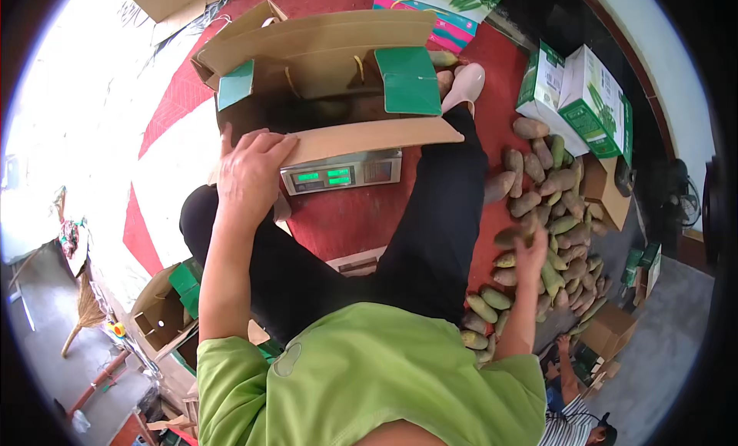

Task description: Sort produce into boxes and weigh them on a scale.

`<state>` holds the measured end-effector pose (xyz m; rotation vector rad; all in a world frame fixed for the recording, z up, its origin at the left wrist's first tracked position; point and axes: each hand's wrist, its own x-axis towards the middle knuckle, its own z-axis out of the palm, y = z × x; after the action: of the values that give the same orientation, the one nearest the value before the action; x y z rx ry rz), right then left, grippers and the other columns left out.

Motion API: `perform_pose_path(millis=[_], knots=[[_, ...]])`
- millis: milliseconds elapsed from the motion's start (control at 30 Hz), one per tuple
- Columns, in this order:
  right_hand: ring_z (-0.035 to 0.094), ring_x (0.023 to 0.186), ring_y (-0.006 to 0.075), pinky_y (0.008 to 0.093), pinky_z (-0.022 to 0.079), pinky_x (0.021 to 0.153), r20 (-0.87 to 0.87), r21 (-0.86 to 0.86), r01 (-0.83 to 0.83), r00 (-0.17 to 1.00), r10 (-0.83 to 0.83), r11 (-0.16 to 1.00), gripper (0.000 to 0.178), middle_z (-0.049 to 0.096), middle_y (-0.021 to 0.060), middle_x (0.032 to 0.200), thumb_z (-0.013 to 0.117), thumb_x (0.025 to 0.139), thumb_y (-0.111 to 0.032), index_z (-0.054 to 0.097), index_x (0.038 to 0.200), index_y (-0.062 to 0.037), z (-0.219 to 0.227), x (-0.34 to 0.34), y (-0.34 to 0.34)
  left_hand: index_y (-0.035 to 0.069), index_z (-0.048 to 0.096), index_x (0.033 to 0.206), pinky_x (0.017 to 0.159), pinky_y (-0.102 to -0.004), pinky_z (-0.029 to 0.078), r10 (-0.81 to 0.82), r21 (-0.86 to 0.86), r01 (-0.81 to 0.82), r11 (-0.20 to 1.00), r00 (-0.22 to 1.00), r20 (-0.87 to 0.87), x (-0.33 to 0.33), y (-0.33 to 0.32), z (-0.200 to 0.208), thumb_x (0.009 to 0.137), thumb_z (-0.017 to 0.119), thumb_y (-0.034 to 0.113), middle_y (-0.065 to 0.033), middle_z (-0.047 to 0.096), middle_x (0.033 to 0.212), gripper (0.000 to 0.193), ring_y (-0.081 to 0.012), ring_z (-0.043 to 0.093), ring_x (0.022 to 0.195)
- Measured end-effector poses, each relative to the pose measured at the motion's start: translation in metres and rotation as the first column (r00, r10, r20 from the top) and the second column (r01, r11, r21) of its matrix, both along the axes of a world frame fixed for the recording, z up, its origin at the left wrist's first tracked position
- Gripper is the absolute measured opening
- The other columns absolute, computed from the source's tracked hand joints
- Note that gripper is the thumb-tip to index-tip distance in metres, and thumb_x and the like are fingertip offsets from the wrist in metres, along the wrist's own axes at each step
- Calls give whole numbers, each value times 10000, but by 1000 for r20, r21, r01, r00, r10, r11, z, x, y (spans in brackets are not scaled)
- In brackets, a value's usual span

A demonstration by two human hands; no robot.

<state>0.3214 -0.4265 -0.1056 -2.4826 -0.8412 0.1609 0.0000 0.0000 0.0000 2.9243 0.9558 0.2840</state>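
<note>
An open cardboard box with green-printed flaps stands in front of me on a silver digital scale with lit green displays. My left hand grips the near flap at its left end, fingers bent over the edge. The inside of the box is dark; a greenish shape shows faintly. At my right, my right hand is closed round a soil-covered green radish, slightly blurred. It hangs over a large pile of muddy green radishes on the floor.
Printed cartons stand beyond the pile, with an open brown carton beside it. Another open box sits at my left. A co-worker in a striped shirt is at lower right. A straw broom lies far left.
</note>
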Motion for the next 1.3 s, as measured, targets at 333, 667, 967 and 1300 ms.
perform_pose_path(millis=[333, 667, 967, 1300], knots=[[545, 1145, 192, 331, 452, 977, -167, 709, -172, 901, 400, 684, 553, 549, 121, 1255, 635, 798, 49, 471, 1322, -22, 199, -24, 240, 169, 680, 1096, 1095, -537, 296, 6, -54, -7, 998, 1000, -3, -5, 8, 2, 766, 569, 23, 1, 656, 1014, 377, -215, 595, 1051], [530, 1113, 296, 422, 432, 918, 282, 199, -789, 614, 737, 581, 540, 608, 113, 1112, 734, 745, -185, 540, 1238, -77, 118, -97, 405, 162, 686, 1080, 1090, -530, 301, -3, -70, 4, 998, 1000, 10, 1, 7, 8, 795, 551, 40, -3, 659, 1016, 338, -222, 599, 1029], [562, 1118, 282, 399, 463, 890, 355, 227, -669, 734, 579, 708, 470, 625, 103, 1148, 698, 792, -231, 591, 1230, -100, 140, -63, 355, 163, 685, 1093, 1068, -485, 341, 17, -52, -17, 999, 1000, -11, -4, 8, 7, 781, 580, 11, -16, 662, 1045, 363, -229, 600, 1017], [653, 931, 351, 392, 522, 799, -8, 40, -14, 1000, 15, 999, 207, 684, 161, 976, 606, 843, -102, 670, 1035, -56, -117, 10, 17, 169, 682, 1101, 1080, -428, 335, 8, -18, -9, 1000, 999, -39, 1, 4, 5, 804, 530, 27, -22, 658, 1058, 362, -217, 593, 1042]])
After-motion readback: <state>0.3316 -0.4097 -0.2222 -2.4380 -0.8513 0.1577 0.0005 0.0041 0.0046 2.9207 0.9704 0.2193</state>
